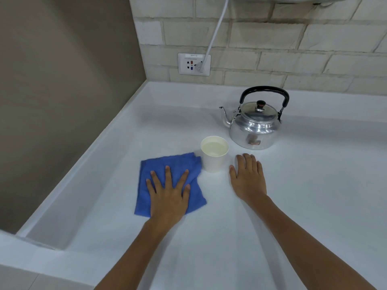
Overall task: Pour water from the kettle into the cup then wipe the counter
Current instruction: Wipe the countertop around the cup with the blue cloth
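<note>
A shiny metal kettle with a black handle stands upright on the white counter, spout pointing left. In front of it a white paper cup holds water. A blue cloth lies flat just left of the cup, touching it. My left hand presses flat on the cloth with fingers spread. My right hand rests flat on the bare counter to the right of the cup, fingers together, holding nothing.
A brick-pattern wall runs behind the counter, with a power socket and a white cable plugged into it. A beige wall borders the left side, and the counter has a raised rim there.
</note>
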Demonstrator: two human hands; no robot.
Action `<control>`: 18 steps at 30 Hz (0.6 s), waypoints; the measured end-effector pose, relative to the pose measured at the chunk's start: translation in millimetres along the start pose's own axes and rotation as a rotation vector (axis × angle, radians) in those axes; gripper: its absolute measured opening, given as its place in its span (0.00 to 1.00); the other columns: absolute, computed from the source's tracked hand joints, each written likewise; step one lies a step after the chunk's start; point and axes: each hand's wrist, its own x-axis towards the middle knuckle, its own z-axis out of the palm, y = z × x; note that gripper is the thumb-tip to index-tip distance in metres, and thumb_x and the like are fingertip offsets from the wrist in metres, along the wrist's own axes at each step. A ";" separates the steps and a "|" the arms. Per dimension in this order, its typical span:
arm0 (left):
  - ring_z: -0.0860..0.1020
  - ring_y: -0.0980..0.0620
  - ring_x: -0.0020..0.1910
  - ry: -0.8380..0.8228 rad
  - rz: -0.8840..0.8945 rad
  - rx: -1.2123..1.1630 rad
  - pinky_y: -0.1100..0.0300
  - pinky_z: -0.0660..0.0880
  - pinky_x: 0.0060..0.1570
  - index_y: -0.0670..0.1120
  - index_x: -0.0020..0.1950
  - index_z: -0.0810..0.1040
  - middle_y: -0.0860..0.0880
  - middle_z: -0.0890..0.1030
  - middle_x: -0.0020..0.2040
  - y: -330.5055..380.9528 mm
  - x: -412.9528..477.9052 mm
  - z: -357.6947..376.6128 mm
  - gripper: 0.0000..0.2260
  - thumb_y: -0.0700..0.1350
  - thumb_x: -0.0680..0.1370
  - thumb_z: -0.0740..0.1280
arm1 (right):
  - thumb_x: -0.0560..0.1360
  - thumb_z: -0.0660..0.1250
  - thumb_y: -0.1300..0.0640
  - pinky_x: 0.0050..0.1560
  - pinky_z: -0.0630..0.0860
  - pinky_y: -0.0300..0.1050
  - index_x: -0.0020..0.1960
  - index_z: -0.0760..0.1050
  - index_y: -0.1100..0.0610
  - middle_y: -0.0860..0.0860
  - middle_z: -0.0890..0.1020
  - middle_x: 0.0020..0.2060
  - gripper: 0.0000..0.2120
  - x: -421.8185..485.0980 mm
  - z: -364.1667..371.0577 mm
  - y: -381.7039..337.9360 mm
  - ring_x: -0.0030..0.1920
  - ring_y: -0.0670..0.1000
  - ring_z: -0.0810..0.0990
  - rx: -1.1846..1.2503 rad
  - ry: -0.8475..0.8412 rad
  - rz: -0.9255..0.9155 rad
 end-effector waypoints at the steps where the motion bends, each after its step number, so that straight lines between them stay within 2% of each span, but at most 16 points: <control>1: 0.62 0.26 0.66 -0.004 0.061 0.018 0.31 0.59 0.64 0.58 0.69 0.62 0.39 0.66 0.71 0.4 -12.2 -2.1 0.25 0.60 0.77 0.39 | 0.78 0.52 0.50 0.71 0.58 0.57 0.68 0.61 0.62 0.61 0.67 0.68 0.22 -0.1 -0.3 0.2 0.70 0.61 0.61 0.003 -0.004 -0.001; 2: 0.66 0.27 0.64 -0.005 0.113 0.033 0.32 0.63 0.61 0.57 0.68 0.66 0.40 0.70 0.69 -4.2 -21.2 -2.9 0.25 0.60 0.78 0.39 | 0.78 0.52 0.50 0.71 0.58 0.57 0.68 0.61 0.62 0.61 0.67 0.68 0.22 -0.1 -0.7 0.3 0.70 0.61 0.60 0.002 -0.010 -0.003; 4: 0.66 0.28 0.65 -0.013 0.157 0.029 0.33 0.64 0.61 0.57 0.68 0.67 0.42 0.69 0.69 -22.8 -28.8 -6.0 0.27 0.62 0.77 0.38 | 0.79 0.52 0.50 0.71 0.57 0.56 0.68 0.60 0.61 0.60 0.66 0.69 0.22 0.0 -1.1 0.3 0.71 0.60 0.59 0.001 -0.015 -0.006; 8: 0.53 0.29 0.71 -0.010 0.000 0.004 0.34 0.51 0.68 0.59 0.72 0.53 0.44 0.56 0.75 -39.1 -15.9 -12.8 0.37 0.70 0.68 0.29 | 0.79 0.51 0.50 0.71 0.57 0.56 0.68 0.60 0.61 0.59 0.66 0.68 0.22 -0.9 -2.2 0.2 0.71 0.60 0.59 -0.001 -0.010 -0.008; 12: 0.46 0.28 0.71 -0.033 -0.072 0.014 0.33 0.43 0.68 0.61 0.71 0.44 0.41 0.49 0.76 -10.6 -18.0 -9.0 0.38 0.70 0.64 0.24 | 0.79 0.51 0.50 0.71 0.57 0.56 0.68 0.60 0.62 0.59 0.66 0.68 0.22 0.2 -2.2 -0.5 0.71 0.60 0.59 -0.005 -0.012 -0.009; 14: 0.51 0.25 0.70 -0.058 -0.063 0.040 0.31 0.48 0.66 0.60 0.72 0.49 0.39 0.54 0.75 5.7 -27.9 -9.0 0.35 0.69 0.68 0.28 | 0.79 0.51 0.50 0.71 0.57 0.56 0.68 0.60 0.62 0.60 0.66 0.68 0.22 0.4 -1.2 -0.5 0.71 0.60 0.59 -0.011 -0.012 -0.016; 16: 0.61 0.23 0.65 -0.058 -0.030 0.047 0.28 0.59 0.61 0.57 0.70 0.63 0.37 0.66 0.70 20.2 -41.9 -11.6 0.31 0.66 0.74 0.36 | 0.79 0.51 0.50 0.70 0.58 0.57 0.68 0.60 0.62 0.61 0.67 0.68 0.23 0.2 -0.9 0.5 0.70 0.60 0.60 -0.015 -0.010 -0.021; 18: 0.65 0.25 0.63 -0.051 0.043 0.062 0.29 0.64 0.58 0.57 0.68 0.67 0.38 0.69 0.68 24.1 -53.7 -11.6 0.27 0.64 0.76 0.42 | 0.79 0.51 0.50 0.70 0.59 0.57 0.68 0.60 0.63 0.61 0.67 0.68 0.23 -0.4 -1.3 1.0 0.70 0.61 0.60 -0.016 -0.006 -0.026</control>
